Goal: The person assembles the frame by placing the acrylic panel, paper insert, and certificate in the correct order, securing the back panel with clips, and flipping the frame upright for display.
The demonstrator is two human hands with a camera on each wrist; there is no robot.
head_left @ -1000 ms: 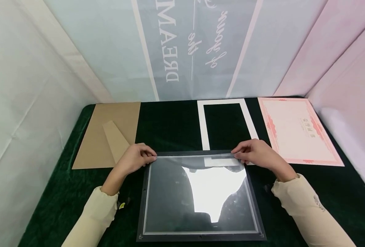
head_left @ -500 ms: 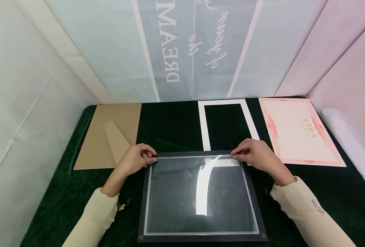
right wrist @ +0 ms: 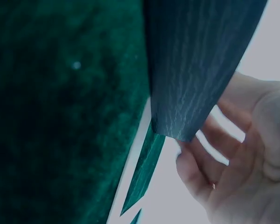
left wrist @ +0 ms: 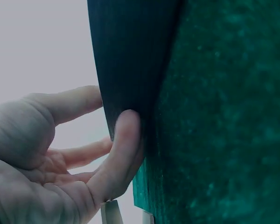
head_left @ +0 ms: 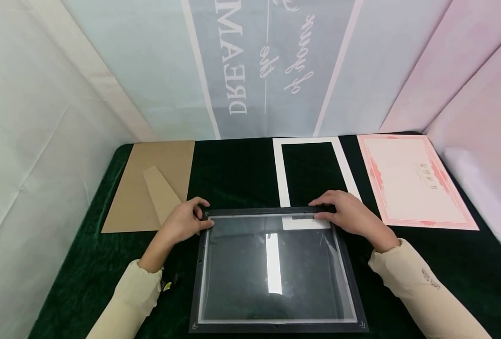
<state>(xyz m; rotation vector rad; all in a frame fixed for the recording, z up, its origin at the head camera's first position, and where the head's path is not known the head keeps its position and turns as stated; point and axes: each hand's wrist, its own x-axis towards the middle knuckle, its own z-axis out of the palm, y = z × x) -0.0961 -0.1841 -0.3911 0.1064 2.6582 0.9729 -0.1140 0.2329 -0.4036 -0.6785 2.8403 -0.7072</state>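
Note:
A black picture frame (head_left: 275, 325) lies flat on the green velvet table (head_left: 233, 169), and a clear pane (head_left: 242, 273) rests inside it. My left hand (head_left: 186, 219) grips the frame's far left corner, forefinger over the outside and thumb on the pane. The left wrist view shows that corner (left wrist: 130, 56) between thumb and fingers of the left hand (left wrist: 60, 154). My right hand (head_left: 347, 214) rests with straight fingers along the far edge, right of the middle. In the right wrist view the frame (right wrist: 196, 60) juts over the spread fingers of the right hand (right wrist: 242, 158).
A white mat border (head_left: 279, 174) lies just beyond the frame, its near end under the pane. A pink certificate (head_left: 407, 179) lies at the far right. A brown backing board (head_left: 157, 165) with its stand flap lies at the far left. Cloth walls close in three sides.
The pane's far edge, held up in both hands a second ago, has come down flat into the frame. My right fingers have flattened on the edge and my left hand has shifted onto the corner.

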